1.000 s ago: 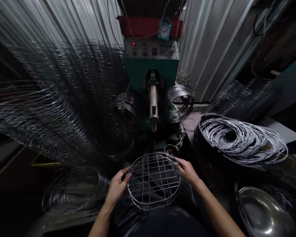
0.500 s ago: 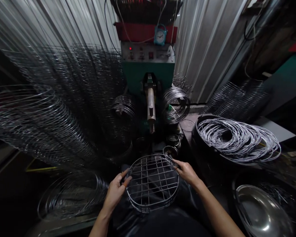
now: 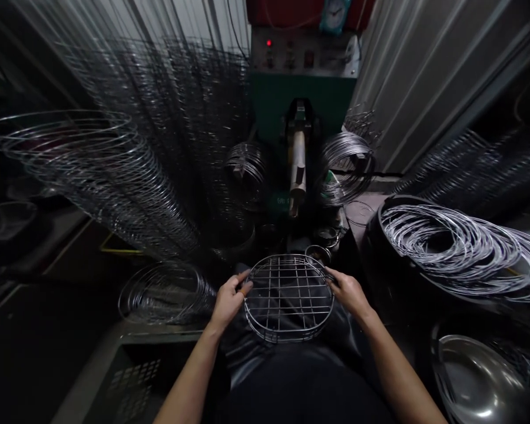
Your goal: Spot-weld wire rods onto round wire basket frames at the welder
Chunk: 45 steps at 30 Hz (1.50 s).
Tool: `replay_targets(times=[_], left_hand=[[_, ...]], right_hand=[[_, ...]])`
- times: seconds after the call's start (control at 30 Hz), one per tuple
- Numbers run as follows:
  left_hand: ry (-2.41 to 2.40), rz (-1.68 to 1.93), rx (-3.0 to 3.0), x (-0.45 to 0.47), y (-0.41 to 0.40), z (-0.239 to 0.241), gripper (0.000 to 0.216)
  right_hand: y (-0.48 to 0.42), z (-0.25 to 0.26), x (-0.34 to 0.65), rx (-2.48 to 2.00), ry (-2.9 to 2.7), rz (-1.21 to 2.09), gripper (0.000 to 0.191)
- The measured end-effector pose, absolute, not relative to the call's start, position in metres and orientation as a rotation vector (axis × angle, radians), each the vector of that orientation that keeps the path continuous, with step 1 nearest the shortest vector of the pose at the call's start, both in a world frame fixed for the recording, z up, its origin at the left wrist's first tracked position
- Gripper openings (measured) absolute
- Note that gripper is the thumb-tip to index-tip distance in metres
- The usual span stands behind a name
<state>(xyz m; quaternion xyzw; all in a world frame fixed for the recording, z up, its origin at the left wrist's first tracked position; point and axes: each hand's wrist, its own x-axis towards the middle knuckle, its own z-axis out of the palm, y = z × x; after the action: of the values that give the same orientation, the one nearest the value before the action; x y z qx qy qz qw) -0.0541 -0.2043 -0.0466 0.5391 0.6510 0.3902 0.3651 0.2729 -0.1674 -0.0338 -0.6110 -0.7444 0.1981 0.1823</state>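
Observation:
A round wire basket (image 3: pixel 290 298) with a crossed-wire grid is held over my lap, tilted a little toward me. My left hand (image 3: pixel 229 300) grips its left rim, with tape-like orange coverings on the fingers. On the opposite side my right hand (image 3: pixel 350 292) is closed around the right rim. Beyond the basket stands a green machine (image 3: pixel 300 97) with a metal arm (image 3: pixel 297 165) pointing toward me. The undersides of both hands' grips are hidden.
Tall stacks of wire rings (image 3: pixel 128 182) rise on the left. A loose ring pile (image 3: pixel 165 294) sits above a perforated crate (image 3: pixel 132 377). At right, a black tub (image 3: pixel 382 221) holds many wire rings, and a shiny metal bowl (image 3: pixel 477 377) lies nearer me.
My view has tilted down and turned left, so the machine appears higher and further right. Both hands still hold the basket, which now looks flatter.

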Motion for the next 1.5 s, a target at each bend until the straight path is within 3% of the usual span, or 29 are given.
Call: replay_targets(times=[0.6, 0.87, 1.5], left_hand=[[1.598, 1.251, 1.228, -0.054, -0.200, -0.036, 0.034], [1.267, 1.408, 0.703, -0.060, -0.201, -0.013, 0.056], [1.165, 1.410, 0.469, -0.069, -0.201, -0.001, 0.060]], right_hand=[[-0.160, -0.016, 0.274, -1.586, -1.873, 0.767, 0.048], [-0.153, 0.010, 0.247, -1.446, -1.686, 0.890, 0.044], [-0.140, 0.011, 0.227, -1.335, -1.456, 1.093, 0.048]])
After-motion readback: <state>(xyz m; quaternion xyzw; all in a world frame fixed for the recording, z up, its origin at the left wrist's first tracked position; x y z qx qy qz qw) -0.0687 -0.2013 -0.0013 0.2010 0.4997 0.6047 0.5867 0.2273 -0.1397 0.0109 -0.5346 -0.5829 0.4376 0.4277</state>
